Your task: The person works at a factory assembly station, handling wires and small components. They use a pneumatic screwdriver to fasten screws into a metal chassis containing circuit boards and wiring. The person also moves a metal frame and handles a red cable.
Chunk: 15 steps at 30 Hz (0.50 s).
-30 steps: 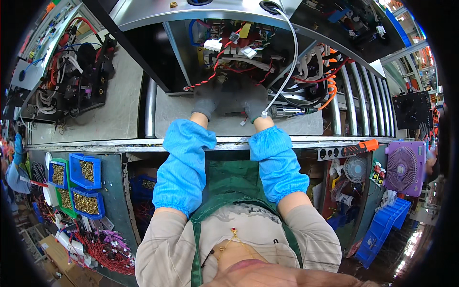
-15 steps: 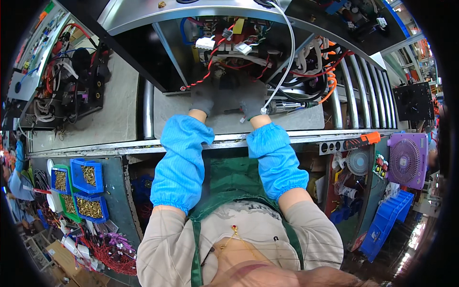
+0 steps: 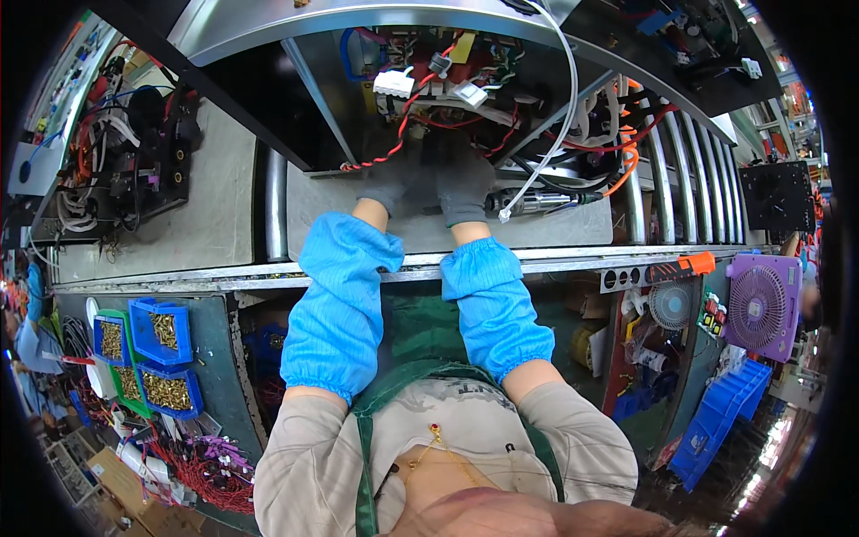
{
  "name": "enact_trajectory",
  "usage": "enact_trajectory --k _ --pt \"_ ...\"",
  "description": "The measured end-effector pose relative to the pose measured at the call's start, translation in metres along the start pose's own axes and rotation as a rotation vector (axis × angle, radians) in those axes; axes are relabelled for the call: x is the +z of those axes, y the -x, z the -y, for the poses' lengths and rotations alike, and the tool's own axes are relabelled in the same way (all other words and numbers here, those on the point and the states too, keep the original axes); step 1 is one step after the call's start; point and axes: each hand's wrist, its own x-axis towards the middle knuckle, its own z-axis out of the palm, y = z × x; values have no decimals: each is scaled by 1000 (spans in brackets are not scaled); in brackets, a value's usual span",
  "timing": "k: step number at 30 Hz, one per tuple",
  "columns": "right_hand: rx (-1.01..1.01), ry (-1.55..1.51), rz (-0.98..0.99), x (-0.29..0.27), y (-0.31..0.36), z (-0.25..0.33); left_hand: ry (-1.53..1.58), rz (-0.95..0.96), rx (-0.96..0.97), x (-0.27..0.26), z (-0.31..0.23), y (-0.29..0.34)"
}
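Note:
Both my hands wear dark grey gloves and reach into the shadowed lower front of a metal cabinet [image 3: 313,89] full of wiring. My left hand [image 3: 389,183] is on the left side of a dark part [image 3: 420,174] low in the opening; I cannot make out its kind. My right hand [image 3: 462,192] is close beside it on the right. The fingers of both hands fade into the dark, so their grip is hidden. Right of my right hand a powered screwdriver [image 3: 537,201] lies on the grey board [image 3: 349,233]. A white cable [image 3: 568,98] hangs over it.
A red twisted wire [image 3: 400,134] and white connectors [image 3: 394,83] hang in the cabinet opening. Metal rollers [image 3: 662,179] run to the right. Blue bins of brass screws [image 3: 168,391] stand at lower left. A purple fan [image 3: 761,304] and blue crate [image 3: 720,425] are at right.
My right hand has moved left, closer to my left hand and away from the screwdriver. The cabinet and white cable appear slightly shifted in view. My left hand stays nearly in place.

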Motion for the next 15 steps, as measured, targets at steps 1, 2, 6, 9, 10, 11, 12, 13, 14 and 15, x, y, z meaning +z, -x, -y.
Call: enact_trajectory --k 1,2,6,9,10,11,12,13,14,15 --pt "7 11 -13 3 0 0 -19 -18 14 1 -1 0" --pt "26 30 9 6 1 -1 -38 -36 29 3 -2 1" --pt "50 -24 24 8 1 -2 -68 -91 33 13 3 4" --pt "72 -39 -10 4 2 1 -57 -29 21 12 6 4" --pt "86 -24 -20 3 1 3 -53 -14 17 10 5 2" --pt "106 -15 -12 5 1 2 -48 3 10 9 3 2" --pt "126 -5 -4 7 2 1 -51 5 7 10 3 1" --pt "147 6 3 9 1 0 -59 28 -18 10 2 0" --pt "80 -21 21 8 1 -3 -68 52 -44 11 1 0" --pt "14 -47 40 7 -2 -9 -81 97 -91 12 0 0"
